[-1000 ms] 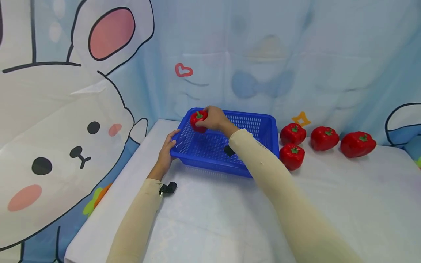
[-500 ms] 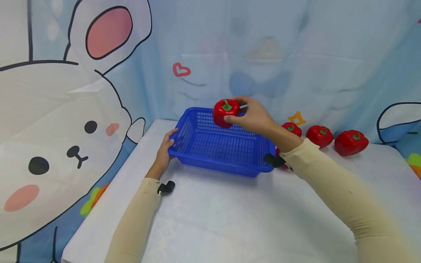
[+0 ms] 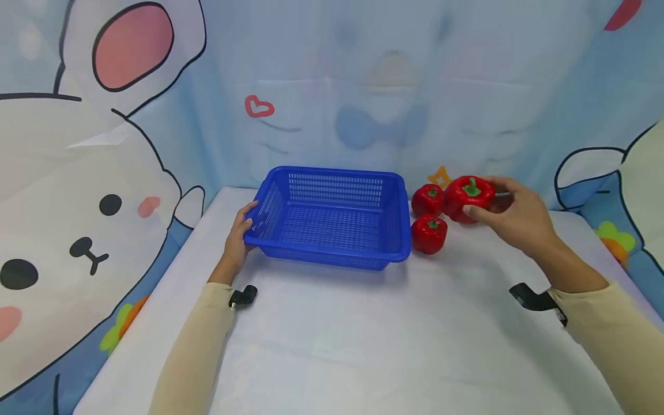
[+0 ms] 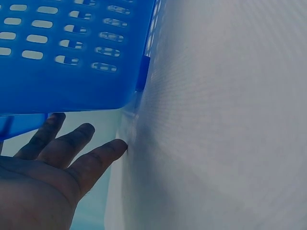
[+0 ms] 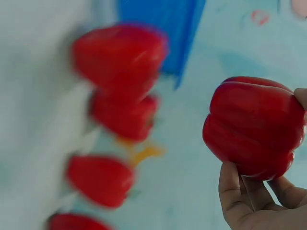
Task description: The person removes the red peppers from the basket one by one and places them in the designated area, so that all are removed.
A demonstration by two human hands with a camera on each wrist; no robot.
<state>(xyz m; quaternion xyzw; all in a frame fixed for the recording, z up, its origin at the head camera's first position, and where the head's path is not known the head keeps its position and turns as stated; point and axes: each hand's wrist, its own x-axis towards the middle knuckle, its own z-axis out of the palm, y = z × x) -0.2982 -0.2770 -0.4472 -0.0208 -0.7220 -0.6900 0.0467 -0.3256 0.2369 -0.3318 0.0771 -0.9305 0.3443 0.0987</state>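
My right hand (image 3: 524, 222) holds a red bell pepper (image 3: 468, 199) by its side, fingers and thumb spread round it, with the green stem facing up. The same pepper (image 5: 254, 127) fills the right of the right wrist view, above the fingers. Left of it, two more red bell peppers stand beside the blue plastic basket (image 3: 332, 260), one at the back (image 3: 427, 200) and one in front (image 3: 429, 233). My left hand (image 3: 236, 242) grips the basket's left rim. In the left wrist view several fingers (image 4: 98, 160) reach under the rim, while the thumb is hidden.
Several blurred peppers (image 5: 100, 179) line up in the right wrist view; some are hidden behind the right hand in the head view. The white table (image 3: 321, 346) meets a blue cartoon curtain (image 3: 306, 52) at the back.
The right hand has lifted the pepper out of the basket and carried it right, over the row of peppers. The left hand stays at the rim. The head view has turned slightly right.
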